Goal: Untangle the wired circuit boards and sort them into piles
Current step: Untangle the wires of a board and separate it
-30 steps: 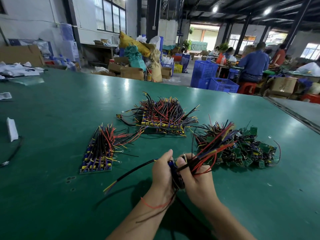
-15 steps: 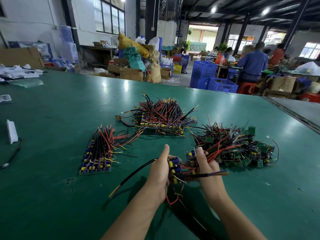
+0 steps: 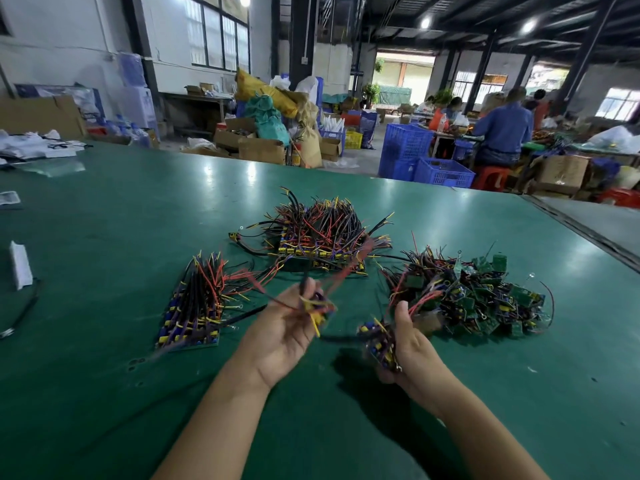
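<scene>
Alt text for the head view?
Over a green table, the left hand holds a blurred wired board and the right hand a wired bundle, apart. Beyond lie a left stack, a middle stack and, at right, a tangled heap.

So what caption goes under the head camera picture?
The left hand holds one wired board apart from the clump in the right hand, over a green table.

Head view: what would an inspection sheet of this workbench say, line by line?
Surface: green table, shiny.
Job's things: two tidy stacks, the left pile and the middle pile; a tangled heap on the right.
Clutter: white paper scrap near the left edge.
Hands: left hand grips one wired board, blurred; right hand grips a small bundle.
Cables: loose black cable at the left edge.
Surroundings: blue crates, cardboard boxes, seated workers.
</scene>
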`<state>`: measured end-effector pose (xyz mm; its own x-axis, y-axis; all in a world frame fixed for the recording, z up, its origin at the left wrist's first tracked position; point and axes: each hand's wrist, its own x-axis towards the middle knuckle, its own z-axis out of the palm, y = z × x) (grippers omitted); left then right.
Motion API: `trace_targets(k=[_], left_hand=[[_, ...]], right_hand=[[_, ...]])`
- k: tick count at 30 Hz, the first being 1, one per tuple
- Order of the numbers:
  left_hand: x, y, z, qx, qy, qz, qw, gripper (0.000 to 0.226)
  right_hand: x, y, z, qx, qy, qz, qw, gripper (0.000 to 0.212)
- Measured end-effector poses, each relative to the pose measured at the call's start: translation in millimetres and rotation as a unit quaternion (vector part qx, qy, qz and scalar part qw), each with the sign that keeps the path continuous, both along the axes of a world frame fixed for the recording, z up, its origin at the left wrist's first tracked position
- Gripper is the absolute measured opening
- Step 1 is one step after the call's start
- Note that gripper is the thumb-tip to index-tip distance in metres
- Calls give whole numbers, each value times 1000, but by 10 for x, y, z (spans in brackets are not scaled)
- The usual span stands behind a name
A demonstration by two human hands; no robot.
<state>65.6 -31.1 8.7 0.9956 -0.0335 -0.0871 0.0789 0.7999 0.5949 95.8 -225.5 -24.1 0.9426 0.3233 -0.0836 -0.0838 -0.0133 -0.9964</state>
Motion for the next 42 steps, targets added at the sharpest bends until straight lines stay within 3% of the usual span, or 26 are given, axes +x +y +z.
trace_targets(k=[2, 6, 11, 14, 16, 19, 21, 24, 26, 29, 31, 36, 40, 42], left_hand=[[18, 18, 14, -58, 16, 58, 996, 14], [24, -102, 29, -39, 50, 88, 994, 14], [50, -176, -77, 56, 80, 105, 990, 17], [59, -188, -140, 107, 82, 135, 982, 20], [56, -222, -143, 119, 69, 139, 981, 20], [33, -335, -132, 122, 48, 117, 984, 20], [17, -418, -132, 138, 42, 115, 983, 20], [-19, -518, -126, 149, 26, 122, 981, 15], [-55, -547, -115, 144, 21, 128, 981, 6], [-96, -575, -110, 168, 27, 133, 976, 35], [-105, -600, -118, 172, 42, 135, 975, 39], [-98, -627, -108, 152, 19, 110, 982, 33], [-102, -629, -164, 208, -11, 98, 973, 13], [-109, -647, -192, 227, -23, 96, 969, 14]], right_hand=[[-49, -15, 30, -100, -55, 26, 993, 100], [-164, 23, 130, -308, -203, 40, 929, 67], [-226, 95, 178, -489, -283, 15, 825, 72], [-199, 82, 143, -521, -303, -26, 797, 71], [-172, 75, 92, -472, -333, -72, 813, 59], [-150, 99, 111, -259, -289, -159, 908, 44], [-164, 108, 176, -94, -210, -126, 965, 40], [-168, 77, 175, 13, -139, -24, 990, 32], [-171, 55, 175, 20, -135, 30, 990, 23], [-164, 37, 171, -50, -186, 56, 980, 26], [-151, 39, 160, -80, -207, 46, 974, 30], [-177, 26, 160, -21, -179, 44, 983, 12], [-173, 63, 150, -57, -222, -27, 973, 39], [-150, 71, 128, -112, -260, -75, 956, 52]])
